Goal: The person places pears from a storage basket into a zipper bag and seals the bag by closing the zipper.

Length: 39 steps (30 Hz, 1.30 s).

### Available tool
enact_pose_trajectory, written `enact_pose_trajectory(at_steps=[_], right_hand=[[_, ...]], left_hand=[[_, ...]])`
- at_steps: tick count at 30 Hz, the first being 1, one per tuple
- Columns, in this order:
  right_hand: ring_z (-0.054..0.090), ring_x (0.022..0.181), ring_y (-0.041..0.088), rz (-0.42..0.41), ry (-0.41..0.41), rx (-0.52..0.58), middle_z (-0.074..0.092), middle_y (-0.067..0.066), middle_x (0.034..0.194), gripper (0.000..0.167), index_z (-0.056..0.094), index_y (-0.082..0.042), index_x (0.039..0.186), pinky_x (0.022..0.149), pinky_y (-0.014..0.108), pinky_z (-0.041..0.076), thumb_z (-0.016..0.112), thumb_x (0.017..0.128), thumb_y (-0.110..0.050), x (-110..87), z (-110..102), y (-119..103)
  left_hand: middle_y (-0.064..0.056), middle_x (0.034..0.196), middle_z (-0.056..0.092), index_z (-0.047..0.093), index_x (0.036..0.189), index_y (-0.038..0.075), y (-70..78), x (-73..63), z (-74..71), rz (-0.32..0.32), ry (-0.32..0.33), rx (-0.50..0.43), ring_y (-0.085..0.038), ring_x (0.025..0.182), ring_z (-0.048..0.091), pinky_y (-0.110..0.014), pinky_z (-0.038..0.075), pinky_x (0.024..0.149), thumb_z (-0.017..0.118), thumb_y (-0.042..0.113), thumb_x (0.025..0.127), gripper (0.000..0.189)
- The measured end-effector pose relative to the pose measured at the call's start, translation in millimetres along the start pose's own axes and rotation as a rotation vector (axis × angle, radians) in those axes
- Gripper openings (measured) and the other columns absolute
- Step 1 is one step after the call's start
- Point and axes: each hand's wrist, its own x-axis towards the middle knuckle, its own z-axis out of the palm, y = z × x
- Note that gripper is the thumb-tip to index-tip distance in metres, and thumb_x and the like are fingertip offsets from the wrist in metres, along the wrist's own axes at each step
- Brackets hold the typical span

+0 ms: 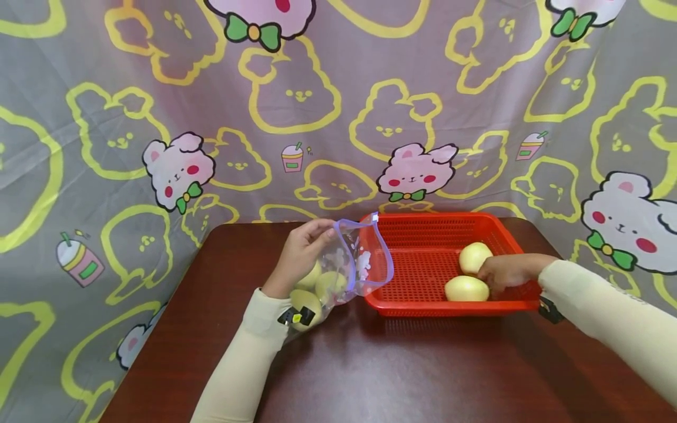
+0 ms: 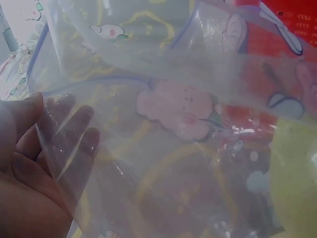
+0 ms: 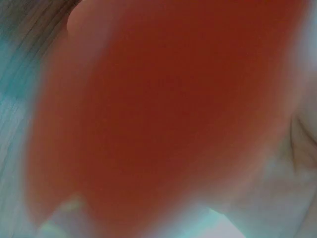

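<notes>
In the head view my left hand (image 1: pixel 302 255) pinches the edge of a clear plastic zip bag (image 1: pixel 338 258) with a purple-trimmed mouth. Its mouth gapes toward the red basket (image 1: pixel 418 306). Several pale yellow, smooth oval fruits (image 1: pixel 332 285) lie inside the bag. From close up, the left wrist view shows thumb and fingers on either side of the film, with a yellow fruit (image 2: pixel 297 178) at the right. My right hand (image 1: pixel 505 273) reaches down into the basket beside two such fruits, a rear one (image 1: pixel 474 257) and a front one (image 1: pixel 466 289). Whether its fingers hold anything, I cannot tell.
The perforated basket stands at the back right of a dark reddish-brown table (image 1: pixel 370 364). Its rim (image 3: pixel 168 109) blurs across most of the right wrist view. A grey curtain (image 1: pixel 338 117) with cartoon animals hangs behind and at both sides.
</notes>
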Motion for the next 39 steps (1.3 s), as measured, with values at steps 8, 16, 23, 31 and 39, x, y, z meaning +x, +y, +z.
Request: enact_pose_trajectory(at_steps=[8,16,23,31,39], right_hand=[[0.038,0.050,0.003,-0.032,0.067,-0.059,0.056,-0.005,0.057,0.019,0.062,-0.003,0.062,0.051,0.019,0.028,0.060,0.078,0.008,-4.4,0,-3],[0.034,0.050,0.006,-0.026,0.082,0.005,0.040,-0.005,0.052,0.031,0.046,0.001,0.060,0.052,0.020,0.027,0.059,0.089,0.005,-5.4,1,-8],[0.028,0.050,0.005,-0.093,0.071,0.004,0.035,-0.006,0.055,0.031,0.049,0.005,0.065,0.052,0.020,0.025,0.059,0.093,-0.001,-4.9,-3,-11],[0.060,0.070,0.016,-0.076,0.146,0.145,0.062,0.003,0.075,0.019,0.062,0.003,0.079,0.066,0.030,0.053,0.057,0.096,-0.005,0.2,-2,-12],[0.047,0.061,0.013,-0.017,0.343,-0.053,0.051,-0.001,0.065,0.024,0.060,-0.005,0.072,0.059,0.028,0.043,0.054,0.095,-0.002,3.2,-8,-20]], left_hand=[[-0.021,0.097,0.070,0.064,0.107,-0.010,-0.9,-0.7,0.5,0.014,0.001,-0.006,-0.020,0.085,0.065,-0.048,0.053,0.077,0.060,0.001,0.095,0.017],[-0.023,0.096,0.069,0.064,0.108,-0.010,-14.1,1.2,0.5,0.008,0.012,-0.002,-0.027,0.084,0.065,-0.038,0.054,0.075,0.061,0.001,0.095,0.017],[-0.020,0.093,0.070,0.067,0.107,-0.005,-33.2,2.0,1.1,0.024,0.033,-0.010,-0.038,0.083,0.063,-0.023,0.051,0.071,0.063,0.004,0.093,0.017],[-0.016,0.096,0.071,0.067,0.108,-0.004,-32.1,1.9,0.4,0.016,0.031,-0.007,-0.017,0.081,0.064,-0.025,0.051,0.071,0.064,0.005,0.093,0.017],[-0.024,0.101,0.069,0.064,0.107,-0.011,-12.1,0.1,0.8,0.018,0.009,-0.016,-0.040,0.088,0.064,-0.035,0.054,0.076,0.061,-0.001,0.094,0.017]])
